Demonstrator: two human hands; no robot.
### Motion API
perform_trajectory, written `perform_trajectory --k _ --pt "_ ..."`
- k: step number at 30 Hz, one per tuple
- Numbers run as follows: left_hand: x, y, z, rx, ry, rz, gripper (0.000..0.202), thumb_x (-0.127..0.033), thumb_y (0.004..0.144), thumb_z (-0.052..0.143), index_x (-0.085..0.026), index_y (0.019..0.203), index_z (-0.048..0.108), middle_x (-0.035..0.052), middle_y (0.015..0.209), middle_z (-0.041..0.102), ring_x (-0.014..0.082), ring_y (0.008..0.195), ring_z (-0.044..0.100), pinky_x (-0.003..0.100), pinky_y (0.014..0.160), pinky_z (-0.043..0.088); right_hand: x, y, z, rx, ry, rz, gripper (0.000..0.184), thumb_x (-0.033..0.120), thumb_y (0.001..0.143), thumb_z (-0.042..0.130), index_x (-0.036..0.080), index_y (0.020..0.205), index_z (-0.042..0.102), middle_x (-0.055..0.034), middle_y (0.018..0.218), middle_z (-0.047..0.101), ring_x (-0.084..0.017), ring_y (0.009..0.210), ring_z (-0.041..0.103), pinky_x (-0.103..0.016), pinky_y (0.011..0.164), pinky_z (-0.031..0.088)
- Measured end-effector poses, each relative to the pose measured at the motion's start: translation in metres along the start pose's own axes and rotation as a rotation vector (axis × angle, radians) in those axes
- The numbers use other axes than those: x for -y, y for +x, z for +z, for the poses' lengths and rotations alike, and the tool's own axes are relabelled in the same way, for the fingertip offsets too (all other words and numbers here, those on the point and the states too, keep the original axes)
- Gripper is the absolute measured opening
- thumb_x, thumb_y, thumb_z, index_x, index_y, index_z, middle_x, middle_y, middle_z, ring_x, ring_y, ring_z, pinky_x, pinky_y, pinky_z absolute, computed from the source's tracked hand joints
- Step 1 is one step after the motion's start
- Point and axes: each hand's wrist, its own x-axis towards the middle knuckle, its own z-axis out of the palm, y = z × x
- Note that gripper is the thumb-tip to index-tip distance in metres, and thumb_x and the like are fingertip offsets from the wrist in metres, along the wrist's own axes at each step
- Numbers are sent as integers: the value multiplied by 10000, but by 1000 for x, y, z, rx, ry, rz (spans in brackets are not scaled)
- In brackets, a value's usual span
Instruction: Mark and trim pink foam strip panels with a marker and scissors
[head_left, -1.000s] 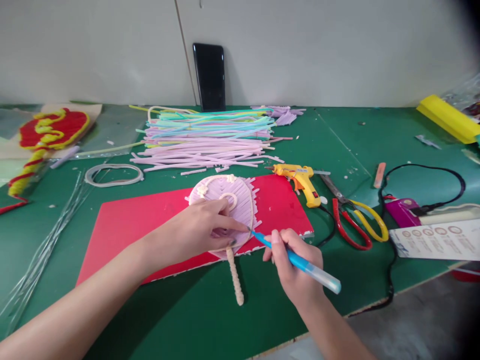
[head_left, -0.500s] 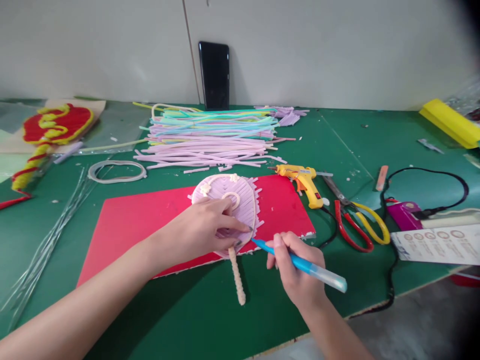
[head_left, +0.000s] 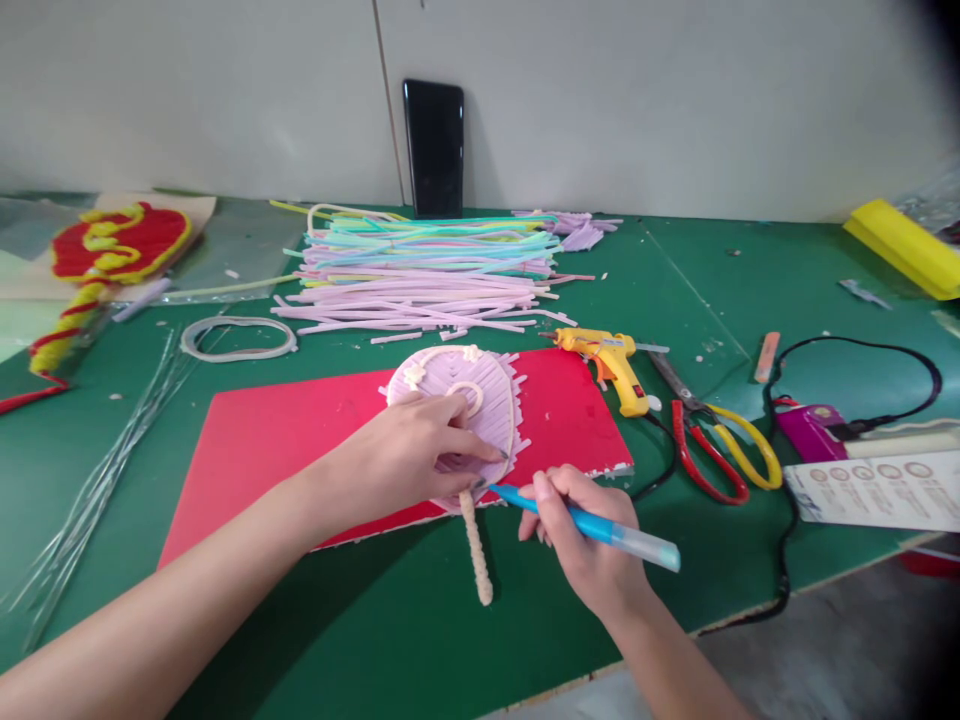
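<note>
A round lilac fan [head_left: 491,405] made of fuzzy strips lies on a red board [head_left: 277,430]. It has a cream cord edge, small cream flowers, and uneven strip ends poking out on the right. Its twisted cream handle [head_left: 478,560] points toward me over the green table. My left hand [head_left: 420,440] presses the fan down, thumb and forefinger near its lower right edge. In my right hand [head_left: 589,530] is a slim blue pen [head_left: 592,522] with a clear end. Its tip is at the fan's lower edge, close to my left thumb; whether it touches cannot be seen.
Behind the board lies a pile of pastel pipe cleaners [head_left: 427,270], with a phone [head_left: 435,150] leaning on the wall. Right are a yellow glue gun [head_left: 611,360], scissors [head_left: 712,430] and a black cable [head_left: 784,550]. Left are wires [head_left: 112,480], a coil [head_left: 238,340] and a red-yellow fan [head_left: 120,245].
The blue pen in my right hand has moved left along the fan's lower edge, toward the handle. My left hand stays on the fan. The view has shifted slightly.
</note>
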Motion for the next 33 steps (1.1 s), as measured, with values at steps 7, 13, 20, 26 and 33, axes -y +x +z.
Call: perform_trajectory --k 7,13,20,26,33 --pt "0 0 0 18 22 -22 276 -344 829 685 -376 1102 716 34 966 525 159 799 502 241 638 384 0 -1 0 23 6 -16 304 271 962 466 197 688 576 22 510 620 -94 440 565 -191 467 457" --pt "-5 2 -6 44 7 -29 239 -329 873 627 -340 1090 726 38 899 509 159 762 490 249 614 371 0 0 0 -3 3 -1 299 267 966 457 200 701 580 23 503 612 -97 442 566 -193 470 456" --pt "-5 2 -5 33 9 -17 234 -319 884 610 -336 1083 731 32 876 495 150 750 477 249 603 342 0 0 0 -5 6 -11 297 260 964 458 200 699 577 26 494 602 -97 430 555 -197 467 457" --pt "-6 2 -6 46 30 -23 228 -302 891 611 -346 1079 732 20 864 482 136 727 463 251 619 333 1 1 -1 83 13 -80 284 244 949 474 197 684 565 17 556 630 -98 486 592 -192 501 466" --pt "-6 2 -5 29 24 -25 225 -309 884 620 -358 1073 732 12 856 470 132 707 437 244 609 323 -2 -1 0 57 22 -35 325 260 958 465 200 645 528 22 535 613 -92 470 556 -198 501 450"
